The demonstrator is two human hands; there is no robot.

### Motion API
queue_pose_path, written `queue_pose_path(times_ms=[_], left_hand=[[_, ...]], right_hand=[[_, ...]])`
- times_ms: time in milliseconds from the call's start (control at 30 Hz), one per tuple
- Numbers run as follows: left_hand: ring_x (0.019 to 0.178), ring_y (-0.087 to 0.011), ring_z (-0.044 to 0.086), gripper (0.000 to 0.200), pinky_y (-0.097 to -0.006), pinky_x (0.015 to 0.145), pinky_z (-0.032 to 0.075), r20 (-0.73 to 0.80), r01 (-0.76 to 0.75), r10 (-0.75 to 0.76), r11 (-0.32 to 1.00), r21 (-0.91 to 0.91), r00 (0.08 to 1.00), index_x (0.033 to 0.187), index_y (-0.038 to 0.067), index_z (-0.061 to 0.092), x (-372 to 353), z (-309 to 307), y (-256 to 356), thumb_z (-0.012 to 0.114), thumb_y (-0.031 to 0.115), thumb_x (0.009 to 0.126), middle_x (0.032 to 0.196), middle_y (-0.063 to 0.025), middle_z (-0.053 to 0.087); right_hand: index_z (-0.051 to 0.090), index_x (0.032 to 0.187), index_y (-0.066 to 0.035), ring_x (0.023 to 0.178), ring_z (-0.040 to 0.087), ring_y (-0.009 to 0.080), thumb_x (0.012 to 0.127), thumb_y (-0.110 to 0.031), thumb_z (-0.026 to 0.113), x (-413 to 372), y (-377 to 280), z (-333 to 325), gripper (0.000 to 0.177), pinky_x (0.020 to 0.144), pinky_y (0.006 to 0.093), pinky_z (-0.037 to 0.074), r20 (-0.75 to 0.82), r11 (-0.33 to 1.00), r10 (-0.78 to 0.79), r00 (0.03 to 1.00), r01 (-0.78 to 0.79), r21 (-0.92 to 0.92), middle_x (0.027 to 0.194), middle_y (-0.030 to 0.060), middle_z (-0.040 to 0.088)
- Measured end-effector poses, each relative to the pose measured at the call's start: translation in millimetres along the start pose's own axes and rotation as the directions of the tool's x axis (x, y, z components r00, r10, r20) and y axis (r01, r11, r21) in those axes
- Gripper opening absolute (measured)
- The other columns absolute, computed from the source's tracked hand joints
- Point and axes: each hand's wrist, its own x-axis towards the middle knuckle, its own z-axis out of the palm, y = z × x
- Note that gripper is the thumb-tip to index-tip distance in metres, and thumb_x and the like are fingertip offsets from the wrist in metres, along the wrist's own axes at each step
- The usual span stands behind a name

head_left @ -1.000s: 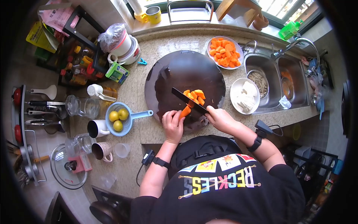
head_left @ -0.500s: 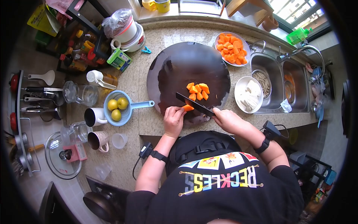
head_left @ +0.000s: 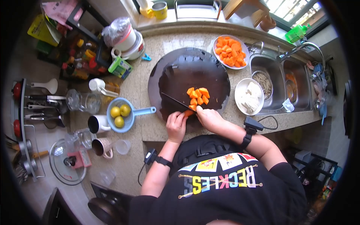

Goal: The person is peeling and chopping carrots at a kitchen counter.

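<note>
Near the front edge of a round dark cutting board (head_left: 172, 67), my left hand (head_left: 176, 126) pinches a carrot piece (head_left: 188, 113). My right hand (head_left: 210, 119) is wrapped round the handle of a kitchen knife (head_left: 175, 101). Its dark blade points to the far left, just beyond my left fingers and against the carrot. Several cut carrot chunks (head_left: 198, 96) lie on the board past the blade. The knife handle is mostly hidden in my right hand.
A plate of carrot chunks (head_left: 231, 52) and a white bowl of pale pieces (head_left: 249, 96) stand right of the board, beside the double sink (head_left: 277, 108). A blue strainer (head_left: 131, 119) holds three round yellowish fruits. Mugs (head_left: 98, 123) stand at the left.
My right hand and the knife have moved left, and the blade has swung to a different angle. Another cut chunk now lies beside the blade. The view has shifted slightly.
</note>
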Motion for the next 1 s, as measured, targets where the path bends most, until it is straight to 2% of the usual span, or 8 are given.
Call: queue_pose_path(times_ms=[200, 300, 367, 433, 467, 500, 667, 1000], left_hand=[[0.08, -0.0293, 0.056, 0.021, -0.0371, 0.071, 0.046, 0.011, -0.036, 0.036, 0.999, 0.038, 0.999, 0.09, 0.003, 0.062, 29, 3, -4, 0.068, -0.001, 0.071, 0.086, -0.0104, 0.056], [0.081, -0.0296, 0.055, 0.021, -0.0377, 0.071, 0.046, 0.017, -0.071, 0.071, 0.996, 0.045, 0.997, 0.089, 0.003, 0.061, 27, 10, -5, 0.068, -0.001, 0.07, 0.085, -0.0107, 0.056], [0.088, -0.0302, 0.055, 0.023, -0.0396, 0.078, 0.046, 0.074, -0.121, 0.122, 0.993, -0.017, 0.99, 0.091, 0.002, 0.061, 17, 7, 0, 0.067, -0.001, 0.069, 0.087, -0.0109, 0.054], [0.089, -0.0305, 0.054, 0.026, -0.0402, 0.079, 0.045, 0.043, -0.082, 0.083, 0.997, -0.003, 0.996, 0.094, 0.002, 0.062, 14, 0, 6, 0.068, -0.001, 0.069, 0.087, -0.0109, 0.054], [0.09, -0.0307, 0.054, 0.029, -0.0409, 0.08, 0.045, 0.01, -0.045, 0.045, 0.999, 0.007, 0.999, 0.096, 0.002, 0.062, 13, -6, 11, 0.068, -0.001, 0.069, 0.088, -0.0109, 0.054], [0.083, -0.0298, 0.056, 0.026, -0.0372, 0.073, 0.047, -0.018, -0.034, 0.035, 0.998, 0.049, 0.999, 0.094, 0.002, 0.064, 18, -9, 12, 0.07, 0.0, 0.068, 0.085, -0.0108, 0.057], [0.081, -0.0265, 0.058, 0.016, -0.0354, 0.073, 0.047, 0.004, -0.008, 0.008, 1.0, 0.016, 1.0, 0.084, 0.001, 0.066, 17, -5, -1, 0.069, -0.001, 0.068, 0.084, -0.0087, 0.06], [0.08, -0.0265, 0.058, 0.018, -0.0354, 0.071, 0.048, -0.057, -0.041, 0.044, 0.998, 0.039, 0.997, 0.08, 0.002, 0.064, 13, 1, -4, 0.07, -0.004, 0.064, 0.083, -0.0076, 0.06]], right_hand=[[0.043, 0.091, -0.003, 0.068, 0.06, 0.0409, 0.09, -0.019, 0.051, -4, 20, -13, 0.018, 0.06, 0.0507, 0.047, -0.092, 0.999, 0.013, 0.996, -0.009, 0.049, 0.069, 0.0213, 0.06], [0.042, 0.092, -0.003, 0.069, 0.059, 0.0418, 0.09, -0.02, 0.051, -10, 21, -17, 0.019, 0.06, 0.0512, 0.046, -0.073, 0.997, 0.03, 0.997, -0.024, 0.079, 0.07, 0.022, 0.059], [0.041, 0.092, -0.003, 0.069, 0.059, 0.0423, 0.09, -0.02, 0.05, -16, 22, -19, 0.019, 0.06, 0.0514, 0.045, -0.057, 0.994, 0.042, 0.998, -0.036, 0.108, 0.07, 0.0223, 0.059], [0.04, 0.091, -0.004, 0.07, 0.058, 0.0434, 0.09, -0.02, 0.05, -26, 26, -18, 0.019, 0.06, 0.0516, 0.044, -0.084, 0.991, 0.014, 0.996, -0.003, 0.13, 0.07, 0.0226, 0.058], [0.04, 0.091, -0.004, 0.07, 0.058, 0.0434, 0.09, -0.02, 0.05, -30, 26, -18, 0.019, 0.06, 0.0516, 0.044, -0.075, 0.991, 0.013, 0.997, -0.003, 0.134, 0.07, 0.0226, 0.058], [0.04, 0.091, -0.004, 0.071, 0.057, 0.0435, 0.091, -0.02, 0.05, -34, 26, -20, 0.019, 0.061, 0.0517, 0.044, -0.06, 0.99, 0.021, 0.998, -0.012, 0.144, 0.07, 0.0228, 0.057], [0.041, 0.091, -0.004, 0.073, 0.058, 0.0431, 0.09, -0.019, 0.05, -42, 18, -38, 0.018, 0.062, 0.0513, 0.044, 0.045, 0.995, 0.015, 0.999, -0.019, 0.099, 0.071, 0.0225, 0.057], [0.043, 0.091, 0.001, 0.074, 0.06, 0.0422, 0.089, -0.013, 0.048, -31, -4, -54, 0.015, 0.064, 0.0495, 0.047, 0.191, 0.997, 0.072, 0.979, -0.064, -0.047, 0.074, 0.0231, 0.059]])
